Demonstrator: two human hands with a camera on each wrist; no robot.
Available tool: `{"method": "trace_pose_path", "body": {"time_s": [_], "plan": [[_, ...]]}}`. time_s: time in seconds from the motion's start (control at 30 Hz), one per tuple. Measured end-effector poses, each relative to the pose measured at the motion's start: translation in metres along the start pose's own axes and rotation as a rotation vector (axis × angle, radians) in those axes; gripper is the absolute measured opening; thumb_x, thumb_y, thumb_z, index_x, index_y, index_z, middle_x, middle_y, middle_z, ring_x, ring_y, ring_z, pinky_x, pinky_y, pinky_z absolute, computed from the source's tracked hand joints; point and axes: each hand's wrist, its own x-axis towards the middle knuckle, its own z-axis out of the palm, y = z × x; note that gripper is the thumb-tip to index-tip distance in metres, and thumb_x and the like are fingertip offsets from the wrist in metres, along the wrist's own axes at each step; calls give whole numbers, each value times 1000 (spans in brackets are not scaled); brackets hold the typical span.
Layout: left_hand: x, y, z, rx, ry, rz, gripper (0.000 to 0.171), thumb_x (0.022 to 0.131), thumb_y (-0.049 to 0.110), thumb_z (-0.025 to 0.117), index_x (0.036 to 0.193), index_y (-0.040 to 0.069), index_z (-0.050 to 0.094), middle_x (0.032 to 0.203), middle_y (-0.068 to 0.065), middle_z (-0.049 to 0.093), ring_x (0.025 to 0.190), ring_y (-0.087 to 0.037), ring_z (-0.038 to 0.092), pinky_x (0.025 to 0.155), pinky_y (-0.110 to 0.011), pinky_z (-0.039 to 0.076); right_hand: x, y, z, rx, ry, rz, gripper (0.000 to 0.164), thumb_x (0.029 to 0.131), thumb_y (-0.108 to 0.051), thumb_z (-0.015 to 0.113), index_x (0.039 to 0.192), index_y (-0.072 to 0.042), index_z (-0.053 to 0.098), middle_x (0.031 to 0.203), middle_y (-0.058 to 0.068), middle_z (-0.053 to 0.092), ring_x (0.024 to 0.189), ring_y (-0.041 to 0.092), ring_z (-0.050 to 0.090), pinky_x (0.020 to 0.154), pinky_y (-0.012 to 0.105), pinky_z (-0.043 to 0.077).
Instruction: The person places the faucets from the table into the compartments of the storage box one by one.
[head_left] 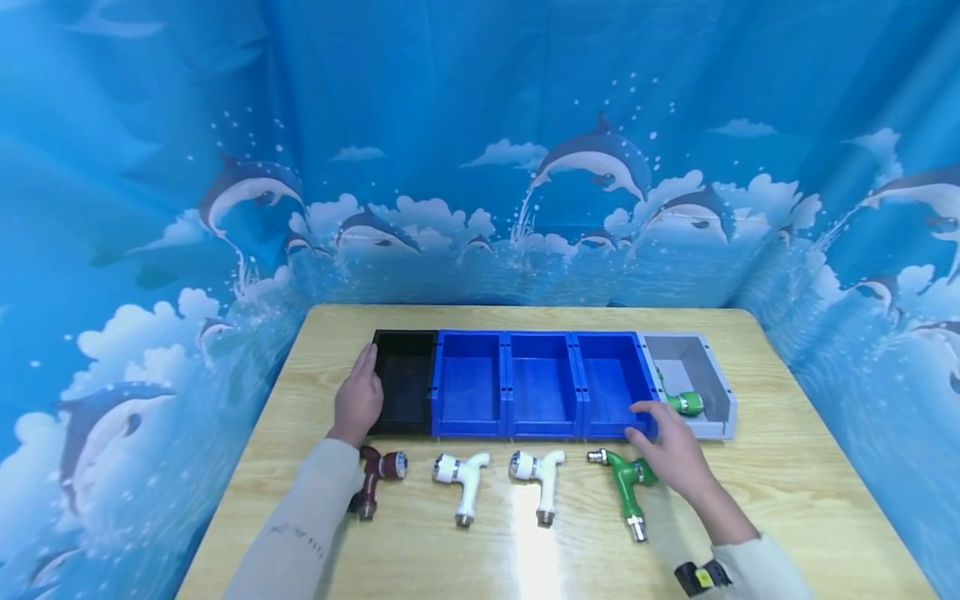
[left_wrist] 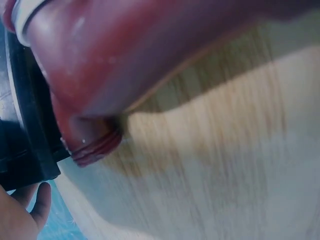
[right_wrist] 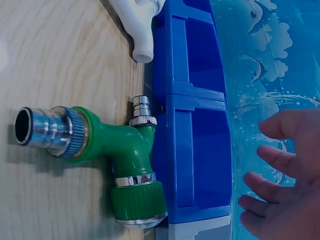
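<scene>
My left hand (head_left: 360, 398) lies along the left side of the black bin (head_left: 405, 336), fingers straight and holding nothing. Close to that wrist is a dark red tap (head_left: 371, 481), which fills much of the left wrist view. My right hand (head_left: 672, 447) hovers with parted, slightly bent fingers at the front of the rightmost blue bin (head_left: 615, 337) and the grey bin (head_left: 722, 392). In the right wrist view no finger touches anything. A green tap (right_wrist: 132, 155) lies on the table just below it, and another green tap (head_left: 686, 404) sits inside the grey bin.
Two white taps, a left one (head_left: 468, 481) and a right one (head_left: 547, 479), lie on the wooden table (head_left: 780, 483) in front of the blue bins. The bins stand joined in one row. A dolphin-print curtain (head_left: 450, 125) surrounds the table's back and sides.
</scene>
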Motion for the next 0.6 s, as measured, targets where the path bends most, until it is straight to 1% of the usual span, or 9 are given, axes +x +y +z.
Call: {"method": "trace_pose_path", "body": {"time_s": [0.07, 0.1, 0.13, 0.17, 0.2, 0.23, 0.33, 0.47, 0.6], "plan": [[0, 0, 1, 10, 18, 6, 53, 98, 5, 39, 151, 2, 32, 156, -14, 31, 96, -38, 61, 65, -47, 50, -2, 0, 1, -13, -36, 4, 35, 90, -9, 64, 122, 4, 57, 126, 27, 55, 103, 41, 57, 90, 58, 46], [0, -1, 2, 19, 27, 10, 53, 97, 4, 40, 150, 2, 33, 155, -14, 32, 84, -36, 62, 61, -46, 49, -3, 0, 2, -17, -55, 7, 35, 90, -9, 64, 122, 4, 58, 125, 27, 56, 103, 42, 58, 90, 58, 46], [-1, -1, 2, 25, 35, 11, 53, 97, 5, 41, 150, 2, 34, 155, -13, 33, 72, -34, 59, 57, -44, 47, -4, 1, 3, -23, -68, 7, 34, 90, -9, 64, 121, 4, 58, 125, 26, 57, 110, 43, 55, 94, 60, 44], [-1, -1, 2, 36, 42, 11, 53, 97, 5, 41, 150, 2, 34, 155, -13, 34, 62, -30, 55, 54, -42, 45, -5, 1, 4, -27, -84, 12, 34, 90, -9, 64, 121, 5, 59, 124, 26, 57, 112, 44, 55, 95, 60, 43], [-1, -1, 3, 47, 49, 9, 53, 97, 5, 42, 150, 3, 35, 155, -12, 34, 53, -27, 47, 51, -40, 42, -6, 2, 4, -31, -99, 18, 34, 90, -10, 64, 120, 5, 59, 124, 27, 57, 117, 46, 52, 96, 61, 42], [-1, -1, 3, 57, 54, 6, 53, 97, 5, 42, 150, 3, 35, 155, -11, 34, 49, -23, 42, 50, -38, 39, -7, 3, 5, -38, -114, 29, 34, 90, -11, 64, 120, 4, 59, 125, 27, 57, 118, 46, 50, 97, 61, 41], [-1, -1, 2, 72, 76, 8, 53, 96, 5, 44, 149, 4, 36, 154, -10, 36, 47, -21, 38, 49, -36, 36, -10, 5, 7, -59, -156, 54, 37, 89, -14, 66, 121, 3, 59, 126, 27, 56, 119, 47, 49, 97, 62, 41], [0, 0, 1, 66, 97, 19, 53, 95, 3, 47, 148, 3, 39, 153, -11, 38, 52, -26, 46, 49, -38, 38, -15, 7, 8, -70, -226, 59, 52, 85, -19, 72, 129, 4, 55, 129, 29, 53, 119, 49, 48, 95, 63, 42], [0, 1, 0, 54, 58, 17, 53, 97, 3, 44, 149, 2, 36, 154, -12, 36, 52, -24, 46, 47, -36, 38, -20, 7, 9, -73, -276, 38, 70, 78, -24, 79, 136, 2, 49, 129, 29, 52, 114, 48, 51, 90, 64, 45]]}}
